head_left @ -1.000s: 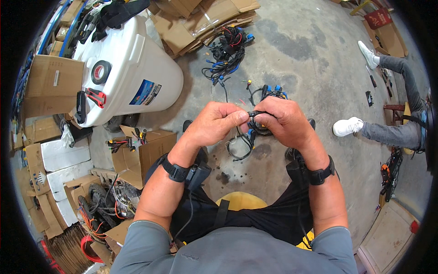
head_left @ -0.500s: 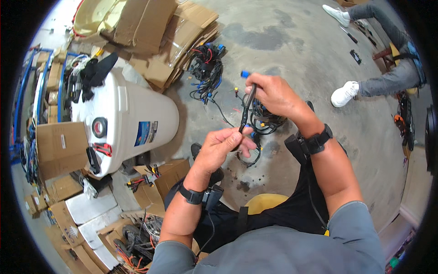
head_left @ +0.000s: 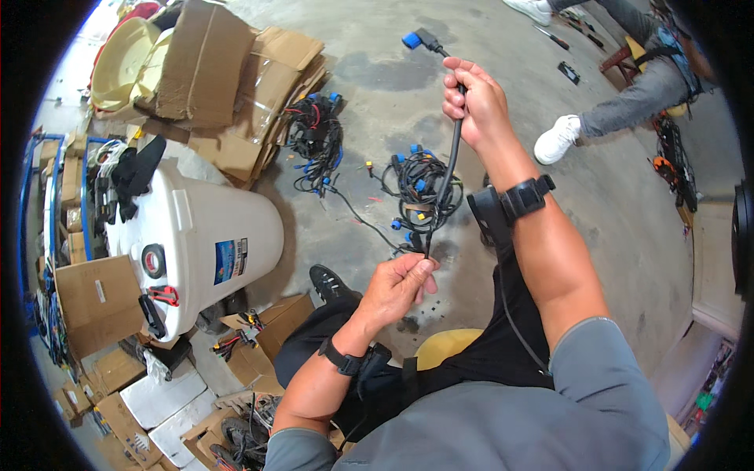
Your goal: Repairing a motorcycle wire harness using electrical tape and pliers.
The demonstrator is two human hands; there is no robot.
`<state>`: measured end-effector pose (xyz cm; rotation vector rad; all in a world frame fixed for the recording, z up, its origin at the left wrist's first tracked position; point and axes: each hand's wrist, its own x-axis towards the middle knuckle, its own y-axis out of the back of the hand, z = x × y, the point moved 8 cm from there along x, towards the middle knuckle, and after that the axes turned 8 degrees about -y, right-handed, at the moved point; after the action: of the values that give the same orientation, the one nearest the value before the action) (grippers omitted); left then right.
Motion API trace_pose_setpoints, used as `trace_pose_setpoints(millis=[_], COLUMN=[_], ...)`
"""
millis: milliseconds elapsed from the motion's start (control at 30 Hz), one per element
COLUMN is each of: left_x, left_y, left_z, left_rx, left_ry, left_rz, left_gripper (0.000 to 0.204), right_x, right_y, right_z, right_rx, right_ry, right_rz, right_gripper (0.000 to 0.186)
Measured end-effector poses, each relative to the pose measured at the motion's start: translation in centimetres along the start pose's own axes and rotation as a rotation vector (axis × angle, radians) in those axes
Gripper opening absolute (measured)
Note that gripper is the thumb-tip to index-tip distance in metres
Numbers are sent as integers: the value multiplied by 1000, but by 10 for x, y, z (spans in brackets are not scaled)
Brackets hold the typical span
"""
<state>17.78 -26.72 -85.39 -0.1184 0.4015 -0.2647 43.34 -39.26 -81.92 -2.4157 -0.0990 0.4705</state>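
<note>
A thick black cable (head_left: 455, 157) runs between my two hands, stretched over the floor. My right hand (head_left: 477, 102) is closed round its upper part. Beyond that fist sticks out the cable's end, an angled black connector with a blue face (head_left: 412, 40). My left hand (head_left: 403, 284) pinches the lower part of the cable between thumb and fingers; what continues below the pinch is hidden. Behind the cable a coil of black cables (head_left: 416, 184) with blue and yellow connectors lies on the floor. A second tangle of black cables (head_left: 312, 141) lies farther left.
A white tub (head_left: 236, 212) stands at the left, with black tape (head_left: 154, 261) and a red-handled tool (head_left: 164, 295) on it. Flattened cardboard (head_left: 259, 94) is stacked behind. At the far right sits another person (head_left: 644, 98), legs outstretched. An open carton (head_left: 267, 330) stands by my left foot.
My right hand has moved up and away, and my left hand has come lower, so the cable between them is drawn out longer. The view has shifted slightly to the right.
</note>
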Motion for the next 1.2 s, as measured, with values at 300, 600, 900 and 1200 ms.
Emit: trace_pose_setpoints(millis=[300, 600, 900, 1200], left_x=[-1, -11, 1, 10], left_y=[-27, -35, -5, 3], left_z=[41, 47, 6, 4], left_rx=[272, 358, -195, -558], left_ry=[-225, -264, -49, -63], left_rz=[-7, -118, -89, -10], left_gripper=[32, 20, 51, 44], right_x=[12, 13, -10, -17], right_y=[33, 22, -18, -35], right_z=[4, 17, 7, 16], right_rx=[-92, -225, -165, -239], right_ry=[-26, -95, 17, 25], right_rz=[110, 53, -90, -170], right_gripper=[26, 32, 27, 27])
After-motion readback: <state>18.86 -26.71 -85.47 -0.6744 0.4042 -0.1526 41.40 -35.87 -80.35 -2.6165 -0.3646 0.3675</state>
